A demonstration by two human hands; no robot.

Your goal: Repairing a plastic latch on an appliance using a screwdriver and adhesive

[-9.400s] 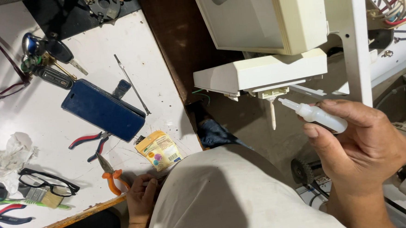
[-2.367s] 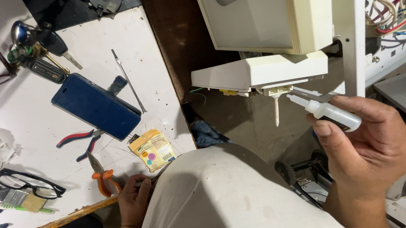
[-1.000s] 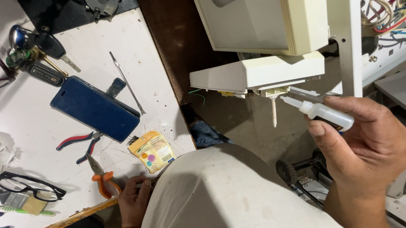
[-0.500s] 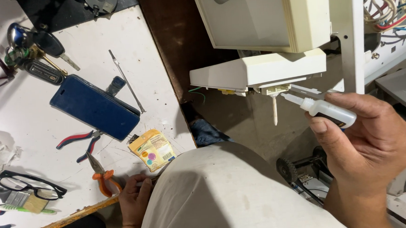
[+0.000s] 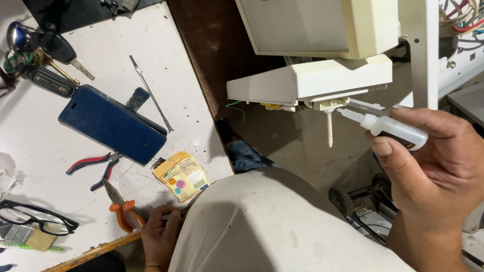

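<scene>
The right hand [image 5: 448, 169] pinches a small glue bottle [image 5: 393, 129], nozzle touching the cream plastic housing [image 5: 311, 85]; squeezing hard could flood the joint. The left hand [image 5: 159, 234], grip half hidden, rests at the tabletop [image 5: 33, 163] edge

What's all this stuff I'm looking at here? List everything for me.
Glue bottle: 1, clear, right hand, nozzle at cream part.
Cream plastic part: 1, under cream housing.
Phone case: 1, dark blue, white table.
Keys: 1 bunch, table top-left.
Pliers: 1, orange handles, table edge.
Cutters: 1, red-blue.
Glasses: 1, black.
Packet: 1, yellow.
Brush: 1.
Left hand: table edge.
Right hand: holds bottle.
</scene>
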